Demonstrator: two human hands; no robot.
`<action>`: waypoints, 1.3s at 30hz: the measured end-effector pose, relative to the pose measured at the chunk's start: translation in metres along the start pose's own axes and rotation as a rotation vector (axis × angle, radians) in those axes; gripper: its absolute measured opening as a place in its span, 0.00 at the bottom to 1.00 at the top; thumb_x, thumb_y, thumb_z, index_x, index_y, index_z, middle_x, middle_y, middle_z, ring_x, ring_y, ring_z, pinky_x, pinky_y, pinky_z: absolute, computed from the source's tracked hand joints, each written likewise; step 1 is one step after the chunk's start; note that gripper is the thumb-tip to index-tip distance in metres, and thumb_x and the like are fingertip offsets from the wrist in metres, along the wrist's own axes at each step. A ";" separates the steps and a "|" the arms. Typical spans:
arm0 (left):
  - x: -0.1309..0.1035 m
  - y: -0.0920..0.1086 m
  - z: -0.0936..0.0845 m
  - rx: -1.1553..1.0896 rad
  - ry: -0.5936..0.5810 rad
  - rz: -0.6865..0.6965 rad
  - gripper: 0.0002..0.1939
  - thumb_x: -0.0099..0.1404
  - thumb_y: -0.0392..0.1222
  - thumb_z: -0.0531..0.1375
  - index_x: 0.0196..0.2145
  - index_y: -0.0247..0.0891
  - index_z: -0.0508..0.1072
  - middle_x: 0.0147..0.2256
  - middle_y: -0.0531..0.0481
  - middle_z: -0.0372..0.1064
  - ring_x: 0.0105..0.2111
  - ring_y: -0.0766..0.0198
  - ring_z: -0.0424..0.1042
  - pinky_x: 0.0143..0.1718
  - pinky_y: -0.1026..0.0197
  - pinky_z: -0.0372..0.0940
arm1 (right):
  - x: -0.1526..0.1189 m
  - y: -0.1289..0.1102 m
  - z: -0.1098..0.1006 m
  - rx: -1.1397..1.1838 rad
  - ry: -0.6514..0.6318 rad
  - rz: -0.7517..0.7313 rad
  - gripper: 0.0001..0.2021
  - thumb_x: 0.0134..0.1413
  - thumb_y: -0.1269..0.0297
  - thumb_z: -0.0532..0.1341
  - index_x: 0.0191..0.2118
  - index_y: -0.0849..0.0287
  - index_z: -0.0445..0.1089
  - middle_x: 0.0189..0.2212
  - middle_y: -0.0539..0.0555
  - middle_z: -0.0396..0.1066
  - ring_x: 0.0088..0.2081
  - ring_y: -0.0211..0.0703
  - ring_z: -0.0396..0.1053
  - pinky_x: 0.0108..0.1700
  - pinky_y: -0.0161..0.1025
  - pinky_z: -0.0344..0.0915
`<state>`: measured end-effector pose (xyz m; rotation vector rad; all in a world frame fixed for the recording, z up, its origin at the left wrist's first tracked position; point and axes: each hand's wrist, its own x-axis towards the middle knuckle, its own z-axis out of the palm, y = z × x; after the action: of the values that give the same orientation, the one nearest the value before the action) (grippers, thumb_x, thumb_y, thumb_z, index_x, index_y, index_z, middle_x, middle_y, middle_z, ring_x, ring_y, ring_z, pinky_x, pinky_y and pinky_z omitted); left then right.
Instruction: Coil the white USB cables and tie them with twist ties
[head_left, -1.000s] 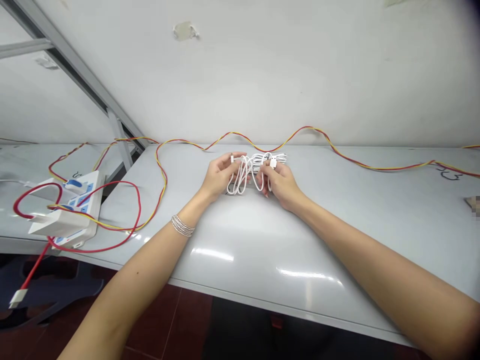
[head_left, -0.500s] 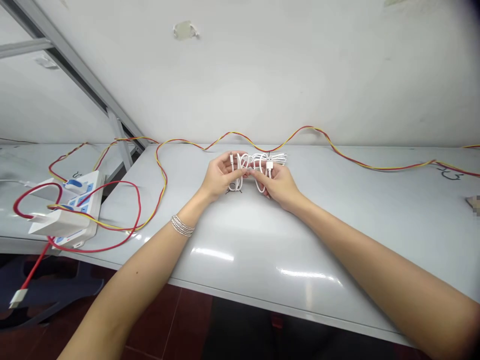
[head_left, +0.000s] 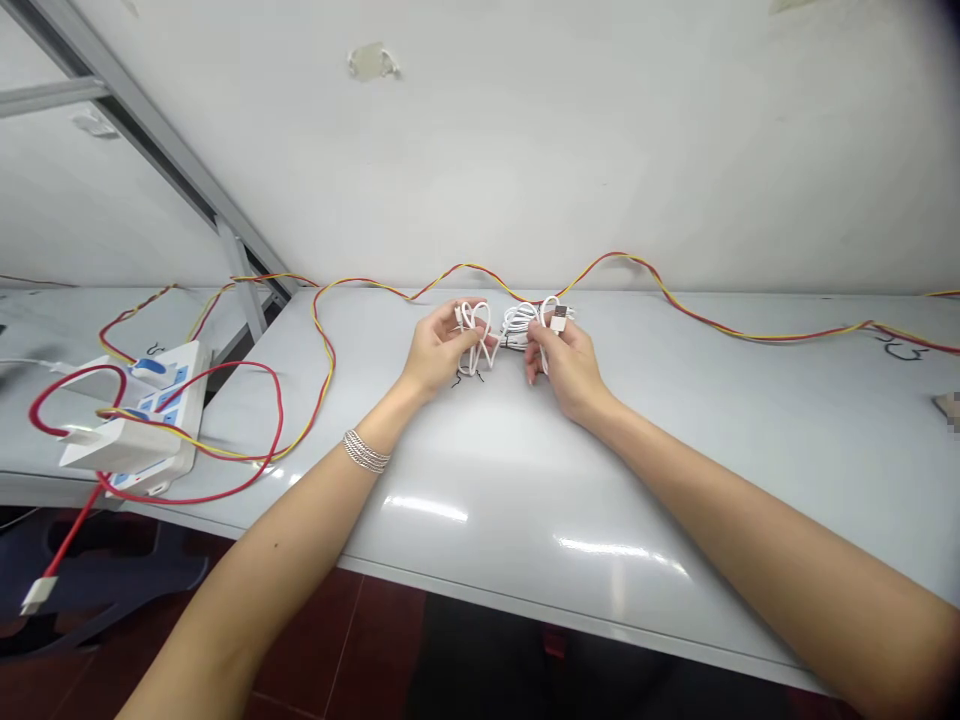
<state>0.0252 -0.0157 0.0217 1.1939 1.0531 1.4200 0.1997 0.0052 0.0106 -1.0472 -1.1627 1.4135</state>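
A white USB cable (head_left: 475,345), looped into coils, is held between my two hands above the table. My left hand (head_left: 442,345) is closed on the left coils, with a small plug standing by its fingertips. Closed on the other end, my right hand (head_left: 564,362) has the flat USB plug (head_left: 559,318) sticking up beside its thumb. Behind the gap between the hands lies another bundle of white cable (head_left: 516,322), bound with a dark tie and partly hidden by the right hand.
A white power strip (head_left: 196,375) with chargers and a red cable (head_left: 279,400) stands at the left. The twisted red-yellow wire (head_left: 465,266) runs along the wall. Black marks (head_left: 904,348) are on the table (head_left: 480,470) at right.
My hands have moved apart, the right one shifting rightward with the USB plug. The white coils have separated between them, and the bundle behind now shows.
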 end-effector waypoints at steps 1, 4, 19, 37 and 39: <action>0.000 0.000 0.000 0.004 0.004 -0.010 0.21 0.55 0.39 0.69 0.47 0.35 0.73 0.34 0.51 0.73 0.33 0.60 0.79 0.39 0.56 0.75 | 0.000 0.000 0.000 0.025 0.011 0.001 0.14 0.52 0.55 0.68 0.31 0.55 0.63 0.24 0.48 0.66 0.22 0.37 0.65 0.18 0.34 0.62; -0.001 0.000 0.001 0.006 -0.012 -0.010 0.25 0.54 0.42 0.72 0.49 0.34 0.72 0.35 0.49 0.75 0.32 0.60 0.79 0.38 0.57 0.75 | -0.001 -0.002 0.001 0.077 -0.017 -0.008 0.12 0.52 0.56 0.67 0.33 0.56 0.66 0.36 0.55 0.72 0.33 0.42 0.73 0.21 0.35 0.67; -0.001 -0.003 0.002 0.056 -0.060 -0.011 0.27 0.48 0.46 0.77 0.45 0.39 0.76 0.31 0.53 0.73 0.27 0.66 0.72 0.33 0.56 0.73 | -0.008 -0.006 0.000 -0.040 -0.249 -0.031 0.21 0.47 0.51 0.72 0.37 0.55 0.64 0.30 0.52 0.74 0.26 0.44 0.75 0.20 0.37 0.66; -0.005 0.002 0.004 0.144 -0.057 -0.022 0.21 0.49 0.48 0.75 0.36 0.34 0.76 0.28 0.51 0.74 0.27 0.65 0.73 0.30 0.60 0.71 | -0.013 -0.010 0.000 -0.111 -0.359 -0.048 0.21 0.42 0.61 0.74 0.39 0.55 0.66 0.28 0.48 0.72 0.24 0.37 0.69 0.20 0.33 0.60; -0.006 0.002 0.004 0.137 -0.069 -0.020 0.21 0.49 0.48 0.75 0.37 0.35 0.77 0.29 0.50 0.75 0.28 0.65 0.73 0.31 0.61 0.71 | -0.014 -0.011 0.002 -0.119 -0.334 -0.040 0.20 0.41 0.61 0.75 0.35 0.55 0.64 0.26 0.47 0.71 0.23 0.36 0.68 0.20 0.33 0.59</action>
<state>0.0294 -0.0219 0.0234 1.3174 1.1258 1.2988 0.2017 -0.0081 0.0221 -0.8835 -1.5148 1.5418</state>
